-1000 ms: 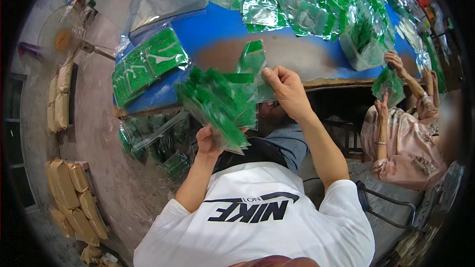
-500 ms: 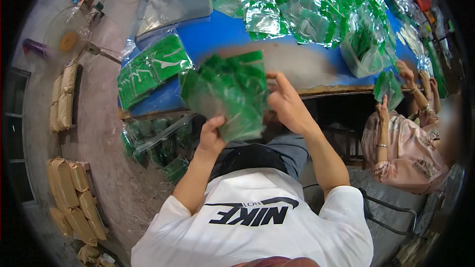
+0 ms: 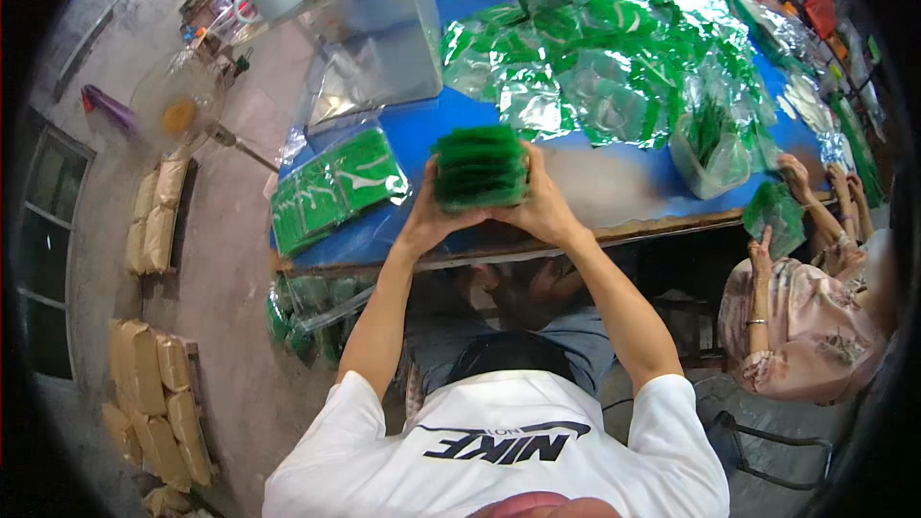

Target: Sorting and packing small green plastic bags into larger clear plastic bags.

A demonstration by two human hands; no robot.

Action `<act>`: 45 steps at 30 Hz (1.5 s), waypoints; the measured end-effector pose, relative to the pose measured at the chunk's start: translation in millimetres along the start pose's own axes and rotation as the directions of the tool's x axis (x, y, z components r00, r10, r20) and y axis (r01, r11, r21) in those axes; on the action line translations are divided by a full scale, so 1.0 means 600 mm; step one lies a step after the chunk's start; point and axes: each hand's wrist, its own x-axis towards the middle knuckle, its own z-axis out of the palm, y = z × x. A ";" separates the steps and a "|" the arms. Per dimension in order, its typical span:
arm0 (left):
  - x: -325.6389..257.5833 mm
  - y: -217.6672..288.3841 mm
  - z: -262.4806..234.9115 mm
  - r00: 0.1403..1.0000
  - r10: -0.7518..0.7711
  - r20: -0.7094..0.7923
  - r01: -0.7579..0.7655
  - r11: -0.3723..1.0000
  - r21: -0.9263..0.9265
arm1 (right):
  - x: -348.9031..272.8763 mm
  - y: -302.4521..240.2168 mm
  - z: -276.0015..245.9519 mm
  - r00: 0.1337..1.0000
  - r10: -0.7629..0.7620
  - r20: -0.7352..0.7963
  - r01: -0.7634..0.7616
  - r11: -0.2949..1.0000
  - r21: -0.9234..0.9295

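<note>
From the head view, I see the left hand (image 3: 422, 221) and right hand (image 3: 549, 206) clasping opposite sides of a stack of green plastic packets (image 3: 480, 168), probably to keep the slippery layers together. It's held over the blue table (image 3: 467, 110), near its front edge.

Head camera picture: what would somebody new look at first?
Probably the big shiny heap of green packets toward the back of the blue table. Then, near the picture's middle, the left hand and right hand hold a blurry green stack between them.
</note>
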 end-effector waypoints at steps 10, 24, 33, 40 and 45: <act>0.006 0.020 0.000 0.979 0.201 -0.036 -0.192 0.966 0.172 | 0.004 -0.006 0.008 0.993 -0.120 -0.008 0.118 0.986 -0.118; 0.003 0.039 0.031 0.987 0.133 -0.092 -0.150 0.964 -0.221 | -0.014 -0.003 0.005 0.999 -0.048 0.013 0.049 0.993 -0.112; -0.003 -0.003 0.026 0.971 0.198 -0.134 -0.202 0.979 -0.018 | -0.006 -0.001 0.022 0.961 -0.275 -0.007 0.260 0.916 -0.307; 0.001 -0.012 0.036 0.959 0.246 -0.142 -0.222 0.961 0.167 | -0.010 0.022 0.002 0.990 -0.100 0.102 0.121 0.964 -0.236; -0.007 -0.017 0.053 0.959 0.235 -0.156 -0.229 0.972 0.056 | -0.012 0.006 -0.019 0.969 -0.069 0.239 0.161 0.906 -0.391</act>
